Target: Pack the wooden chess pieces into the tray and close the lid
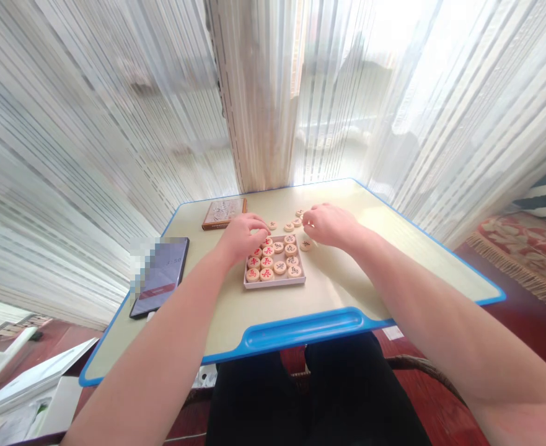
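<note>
A shallow white box (275,285) lies on the table in front of me. Inside it, Chinese chess pieces with red characters (266,263) fill the left side, and ones with black characters (291,261) lie towards the right. Over the box's far left corner, my left hand (245,236) is closed, thumb close to the fingers; its fingertips hide whatever they hold. My right hand (326,223) curls down beside several loose chess pieces (289,227) beyond the box, its fingers closed and their tips hidden. One black-marked piece (305,246) sits just right of the box.
The cream table (421,260) has a blue rim and a blue front groove (303,329). A brown flat box (225,212) lies at the back left. A dark-edged tablet (163,275) rests at the left edge. Striped string curtains (273,93) hang behind the table.
</note>
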The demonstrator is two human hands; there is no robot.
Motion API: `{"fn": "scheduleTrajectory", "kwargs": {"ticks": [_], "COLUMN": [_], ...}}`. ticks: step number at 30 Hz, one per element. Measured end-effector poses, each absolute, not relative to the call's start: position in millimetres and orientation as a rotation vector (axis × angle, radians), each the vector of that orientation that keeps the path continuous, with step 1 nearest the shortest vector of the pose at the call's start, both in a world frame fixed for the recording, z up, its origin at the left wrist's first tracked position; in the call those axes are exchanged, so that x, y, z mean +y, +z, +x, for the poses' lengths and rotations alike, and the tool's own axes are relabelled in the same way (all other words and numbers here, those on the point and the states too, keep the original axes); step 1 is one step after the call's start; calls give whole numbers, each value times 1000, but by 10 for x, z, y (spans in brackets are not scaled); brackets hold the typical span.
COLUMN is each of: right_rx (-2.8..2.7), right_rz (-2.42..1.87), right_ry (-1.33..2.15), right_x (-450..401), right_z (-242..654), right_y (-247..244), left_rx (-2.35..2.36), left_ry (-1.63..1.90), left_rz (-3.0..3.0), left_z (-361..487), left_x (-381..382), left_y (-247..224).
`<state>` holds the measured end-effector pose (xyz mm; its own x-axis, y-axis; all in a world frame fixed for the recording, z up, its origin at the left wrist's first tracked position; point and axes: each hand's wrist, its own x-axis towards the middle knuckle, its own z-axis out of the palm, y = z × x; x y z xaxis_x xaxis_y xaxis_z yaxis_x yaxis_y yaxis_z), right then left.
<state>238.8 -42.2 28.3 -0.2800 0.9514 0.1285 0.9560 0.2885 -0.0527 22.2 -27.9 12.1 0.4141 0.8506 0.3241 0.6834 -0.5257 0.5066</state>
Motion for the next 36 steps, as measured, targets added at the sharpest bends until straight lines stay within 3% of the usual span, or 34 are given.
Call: {"fn": "scheduleTrajectory", "kwargs": {"ticks": [5,28,36], "right_rx": [-2451,-2444,-2469], "right_rz": [-1366,-1480,-1403], "right_ry": [112,89,209], "right_x": [-541,-518,-677], "right_z": [2132,1908,2012], "right_y": [227,106,326], "left_rx": [1320,1462,1469], "left_ry": [648,637,656], "left_rz": [2324,2289,2293], "left_z": [237,228,219], "left_x": [-297,-242,-239], "left_y": [122,85,76]}}
